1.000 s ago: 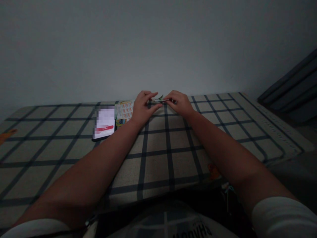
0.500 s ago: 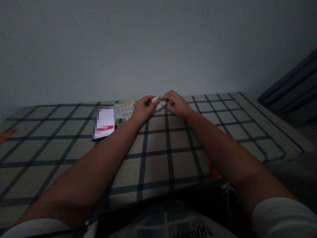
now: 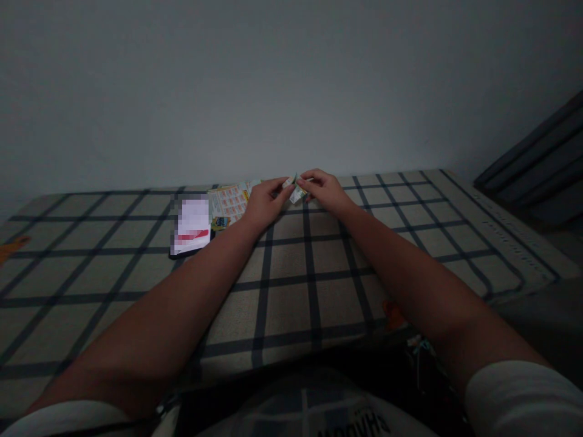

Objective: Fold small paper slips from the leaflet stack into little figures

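Note:
Both my arms reach out across a checked bed cover (image 3: 314, 267) toward the far wall. My left hand (image 3: 264, 201) and my right hand (image 3: 324, 190) meet there and pinch a small folded piece of printed paper (image 3: 296, 189) between their fingertips, just above the cover. The paper is pale with green and orange marks and looks creased into a compact shape. Fingers of both hands are closed on it.
A printed sheet with orange panels (image 3: 229, 201) lies just left of my left hand. A phone with a lit screen (image 3: 191, 227) lies further left. The wall (image 3: 291, 91) rises close behind the hands. A dark slanted panel (image 3: 537, 158) stands at right.
The paper went from a flat strip stretched between my hands to a smaller folded piece held closer in. My left hand's fingers drew in toward the right hand.

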Available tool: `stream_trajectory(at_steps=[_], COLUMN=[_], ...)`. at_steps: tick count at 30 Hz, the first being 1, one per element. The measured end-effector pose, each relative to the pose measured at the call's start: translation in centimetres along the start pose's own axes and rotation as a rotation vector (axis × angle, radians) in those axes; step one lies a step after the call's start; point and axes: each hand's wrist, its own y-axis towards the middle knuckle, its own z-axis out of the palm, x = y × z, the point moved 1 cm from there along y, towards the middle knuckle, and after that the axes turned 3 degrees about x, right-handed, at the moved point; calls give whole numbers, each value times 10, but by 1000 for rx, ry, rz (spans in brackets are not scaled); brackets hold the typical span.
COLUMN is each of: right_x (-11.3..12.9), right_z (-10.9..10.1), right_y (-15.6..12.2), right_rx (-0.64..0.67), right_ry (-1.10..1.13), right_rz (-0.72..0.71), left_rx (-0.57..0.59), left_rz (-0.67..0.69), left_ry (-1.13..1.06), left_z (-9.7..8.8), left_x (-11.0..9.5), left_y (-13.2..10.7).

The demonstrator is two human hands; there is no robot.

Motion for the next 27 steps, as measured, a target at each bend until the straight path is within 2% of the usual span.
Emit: stream_trajectory(at_steps=[7, 12, 20, 27], right_x=[-3, -5, 1, 6], right_z=[1, 3, 0, 0], right_y=[2, 3, 2, 0], right_rx=[-33, -41, -47, -108], right_ry=[-14, -113, -289, -464], right_rz=[16, 22, -174, -283], left_rx=[53, 61, 48, 64], left_rz=[60, 68, 92, 198], left_ry=[89, 134, 136, 143], left_z=[1, 0, 0, 0], left_x=[-5, -8, -8, -11], left_y=[-1, -1, -1, -1])
